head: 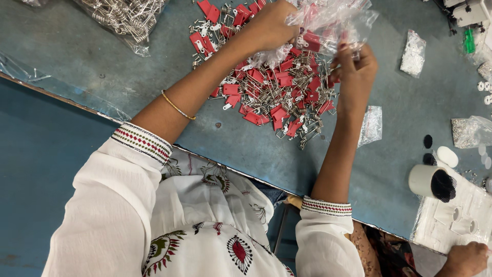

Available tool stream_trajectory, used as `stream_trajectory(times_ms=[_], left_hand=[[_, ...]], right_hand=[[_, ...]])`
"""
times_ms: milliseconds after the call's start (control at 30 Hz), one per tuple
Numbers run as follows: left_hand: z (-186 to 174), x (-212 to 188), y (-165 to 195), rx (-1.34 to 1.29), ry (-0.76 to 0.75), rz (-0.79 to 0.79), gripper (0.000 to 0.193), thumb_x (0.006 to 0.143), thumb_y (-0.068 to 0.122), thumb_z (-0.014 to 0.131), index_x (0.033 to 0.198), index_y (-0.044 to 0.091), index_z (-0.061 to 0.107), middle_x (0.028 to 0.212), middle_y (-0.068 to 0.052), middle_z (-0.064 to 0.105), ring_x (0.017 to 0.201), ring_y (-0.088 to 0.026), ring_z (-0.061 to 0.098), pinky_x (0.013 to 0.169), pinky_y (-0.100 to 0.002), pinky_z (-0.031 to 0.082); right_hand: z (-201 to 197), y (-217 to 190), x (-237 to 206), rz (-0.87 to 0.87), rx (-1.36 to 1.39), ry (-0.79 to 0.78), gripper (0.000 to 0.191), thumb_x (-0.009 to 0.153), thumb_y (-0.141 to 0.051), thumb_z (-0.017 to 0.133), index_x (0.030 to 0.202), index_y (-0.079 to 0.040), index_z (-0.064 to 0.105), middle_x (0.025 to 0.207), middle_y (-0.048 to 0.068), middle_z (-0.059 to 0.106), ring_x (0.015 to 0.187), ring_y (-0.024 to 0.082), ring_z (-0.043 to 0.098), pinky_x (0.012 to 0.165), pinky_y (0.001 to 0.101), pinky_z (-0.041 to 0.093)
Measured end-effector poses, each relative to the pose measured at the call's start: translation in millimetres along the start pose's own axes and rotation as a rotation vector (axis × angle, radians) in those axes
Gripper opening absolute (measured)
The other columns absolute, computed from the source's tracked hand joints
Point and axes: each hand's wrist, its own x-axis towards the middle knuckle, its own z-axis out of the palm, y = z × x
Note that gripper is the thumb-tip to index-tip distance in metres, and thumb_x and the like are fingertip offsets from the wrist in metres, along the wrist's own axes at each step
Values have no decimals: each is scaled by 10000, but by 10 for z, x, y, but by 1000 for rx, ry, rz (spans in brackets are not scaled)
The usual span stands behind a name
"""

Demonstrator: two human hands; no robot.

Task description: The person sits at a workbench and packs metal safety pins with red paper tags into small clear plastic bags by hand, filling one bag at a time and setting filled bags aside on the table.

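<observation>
Red plastic tabs and wire springs (279, 95) lie in a loose heap on the blue-grey table (400, 149), toward twelve o'clock from the person's chest. Above the heap both hands lift a clear plastic bag (328, 20). The left hand (271, 25) is clenched on a bunch of the film at eleven o'clock of the pile; the right hand (356, 66) pinches the bag's lower edge at about one o'clock, fingers closed on the plastic.

By my reading, the emptying is mostly through: the bulk of the pieces sits on the table, while a few red tabs show through the film, so some contents seem left inside.

Whether the bag's mouth points down or sideways is hard to tell, as the crumpled film glares. Its top is cut off by the frame edge. Another bag of wire springs (125, 18) at ten o'clock is also cropped. A co-worker's hand (466, 259) at four o'clock rests on white parts; its grip is unclear.
</observation>
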Motion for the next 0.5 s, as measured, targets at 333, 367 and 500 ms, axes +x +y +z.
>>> stream_trajectory(times_ms=[333, 367, 500], left_hand=[[-6, -21, 81, 21, 3, 23, 205, 837, 192, 761, 906, 1, 729, 740, -127, 719, 671, -215, 736, 629, -372, 551], [-3, -24, 71, 12, 17, 55, 213, 833, 188, 764, 931, 2, 726, 752, -136, 716, 677, -223, 733, 631, -374, 549], [6, -17, 17, 70, 28, 64, 205, 824, 185, 779, 926, 11, 742, 787, -158, 711, 717, -257, 728, 638, -397, 540]], right_hand=[[23, -33, -11, -468, -56, 136, 161, 1195, -149, 562, 1146, -28, 469, 1138, 154, 743, 970, 177, 775, 593, 234, 554], [22, -56, -14, -490, -57, 130, 158, 1203, -147, 552, 1172, -24, 459, 1155, 162, 742, 990, 192, 785, 585, 230, 562], [38, -110, -49, -502, -87, 134, 162, 1218, -157, 540, 1189, -27, 449, 1161, 167, 752, 961, 197, 808, 599, 242, 592]])
